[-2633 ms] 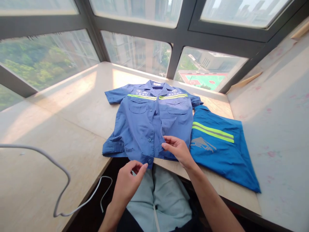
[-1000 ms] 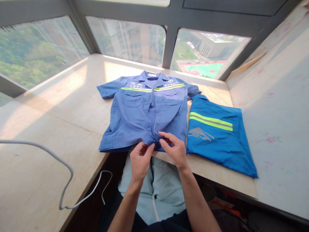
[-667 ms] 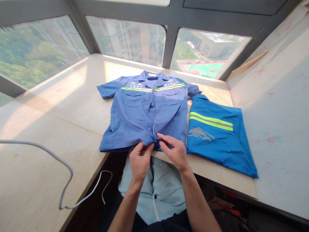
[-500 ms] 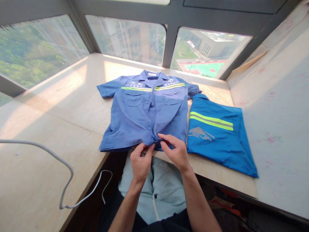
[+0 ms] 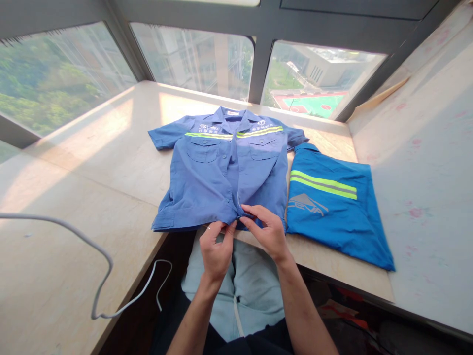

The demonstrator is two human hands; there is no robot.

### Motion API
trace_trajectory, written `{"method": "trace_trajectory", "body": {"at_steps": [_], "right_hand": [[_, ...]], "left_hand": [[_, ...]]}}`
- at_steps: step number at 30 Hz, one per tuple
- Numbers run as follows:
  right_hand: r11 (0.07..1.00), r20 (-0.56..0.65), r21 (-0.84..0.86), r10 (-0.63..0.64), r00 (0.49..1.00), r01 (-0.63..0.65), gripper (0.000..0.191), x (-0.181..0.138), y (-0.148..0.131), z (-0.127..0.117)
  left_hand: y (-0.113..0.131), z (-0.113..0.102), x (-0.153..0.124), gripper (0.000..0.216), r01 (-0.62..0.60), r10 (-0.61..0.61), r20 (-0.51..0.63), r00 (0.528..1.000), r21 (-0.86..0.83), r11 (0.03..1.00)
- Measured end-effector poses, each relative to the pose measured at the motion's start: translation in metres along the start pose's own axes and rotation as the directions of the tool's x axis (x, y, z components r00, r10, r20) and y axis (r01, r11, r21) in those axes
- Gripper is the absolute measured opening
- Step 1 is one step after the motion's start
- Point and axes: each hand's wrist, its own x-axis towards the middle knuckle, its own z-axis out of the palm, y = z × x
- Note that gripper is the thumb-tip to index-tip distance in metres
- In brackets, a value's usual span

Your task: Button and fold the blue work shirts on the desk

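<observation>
A blue short-sleeved work shirt (image 5: 199, 182) lies face up on the ledge, collar toward the window, with a yellow reflective stripe across its chest. Its front is partly open, and buttons show along one edge. At the middle of the bottom hem, my left hand (image 5: 217, 249) pinches the cloth between thumb and fingers. Just to its right, my right hand (image 5: 268, 231) grips the other front edge at the hem. The two edges meet between my fingertips; whether a button is there is hidden.
A folded brighter blue shirt (image 5: 332, 217) with a yellow-grey stripe lies at the right, close to the wall (image 5: 424, 212). A white cable (image 5: 99, 251) hangs over the left part of the ledge (image 5: 66, 276). Windows (image 5: 195, 64) stand behind.
My right fingers have shifted slightly at the hem, drawing a little closer to my left fingertips. The shirts lie as before.
</observation>
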Motion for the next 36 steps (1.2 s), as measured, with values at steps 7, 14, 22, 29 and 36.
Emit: {"method": "trace_trajectory", "body": {"at_steps": [7,14,22,29,36], "right_hand": [[0.999,0.002,-0.032,-0.024,1.000,0.024,0.027,0.000,-0.001,-0.005],[0.999,0.051,-0.053,-0.006,0.999,0.009,0.030,-0.001,-0.004,-0.010],[0.994,0.071,-0.108,-0.012,0.997,0.019,0.035,-0.004,-0.012,-0.013],[0.994,0.208,-0.063,-0.077,0.975,0.092,0.042,-0.007,-0.025,-0.013],[0.983,0.068,-0.156,-0.088,0.994,0.098,0.031,-0.002,-0.023,0.000]], "left_hand": [[0.000,0.000,-0.001,0.013,-0.084,0.085,-0.016,0.996,0.083,0.993],[0.002,-0.001,-0.001,0.016,-0.173,0.179,-0.017,0.984,0.186,0.967],[0.003,0.002,-0.003,0.014,-0.124,0.137,-0.075,0.988,0.158,0.980],[-0.006,0.004,0.004,0.019,0.181,-0.205,-0.077,0.976,-0.246,0.952],[-0.006,0.007,0.007,0.021,0.320,-0.345,0.005,0.939,-0.388,0.864]]}}
